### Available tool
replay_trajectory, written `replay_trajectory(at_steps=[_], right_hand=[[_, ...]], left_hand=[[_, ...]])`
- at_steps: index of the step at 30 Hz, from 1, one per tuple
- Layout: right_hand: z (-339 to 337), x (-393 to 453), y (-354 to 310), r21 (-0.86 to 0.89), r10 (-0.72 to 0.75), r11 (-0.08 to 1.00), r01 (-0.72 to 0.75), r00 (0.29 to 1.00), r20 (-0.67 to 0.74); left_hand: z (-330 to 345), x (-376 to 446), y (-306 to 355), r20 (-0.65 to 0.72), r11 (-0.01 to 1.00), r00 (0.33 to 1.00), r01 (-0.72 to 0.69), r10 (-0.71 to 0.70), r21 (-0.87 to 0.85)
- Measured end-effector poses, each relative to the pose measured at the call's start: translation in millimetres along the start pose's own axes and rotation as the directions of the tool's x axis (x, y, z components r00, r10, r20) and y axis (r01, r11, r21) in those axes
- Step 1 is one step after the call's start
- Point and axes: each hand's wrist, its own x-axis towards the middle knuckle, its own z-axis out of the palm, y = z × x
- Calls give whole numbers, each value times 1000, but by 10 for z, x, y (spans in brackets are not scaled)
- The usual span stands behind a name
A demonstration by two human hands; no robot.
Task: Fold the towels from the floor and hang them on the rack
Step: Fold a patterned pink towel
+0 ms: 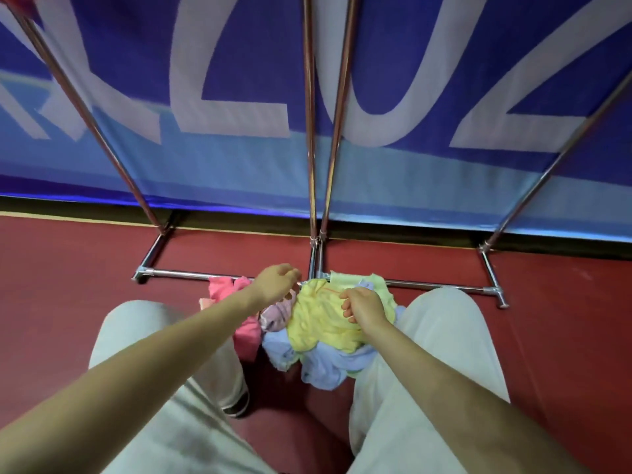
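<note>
A pile of crumpled towels lies on the red floor between my knees: a yellow towel (321,323) on top, a light blue towel (331,367) below it, a pink towel (225,289) at the left and a lilac towel (273,314) in between. My right hand (364,307) pinches the yellow towel's upper edge. My left hand (275,283) hovers over the pile's left side with fingers curled downward; whether it grips cloth is hidden. The chrome rack (313,159) stands just behind the pile, its base bar (184,274) along the floor.
A blue banner (239,97) with large white letters hangs behind the rack. Slanted rack poles rise at far left (85,111) and far right (554,165). My legs in light trousers (441,336) flank the pile. A pink cloth (20,0) shows at the top left corner.
</note>
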Motion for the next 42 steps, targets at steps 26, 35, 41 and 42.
replay_trajectory(at_steps=[26,35,41,42], right_hand=[[1919,2004,1333,-384,271,901,-201,953,138],[2041,2205,1285,-158,432,898,-410,891,142],[1734,1890,932,-115,229,968,-221,971,63],[1653,1809,828,-126,193,975,-185,979,60]], left_hand=[[830,1920,-2377,-16,739,740,669,-672,-73],[766,1936,-2243,-85,624,696,574,-713,-530],[574,1801,-1487,-196,842,868,350,-457,-411],[565,1762,-1313,-198,880,900,299,-389,-369]])
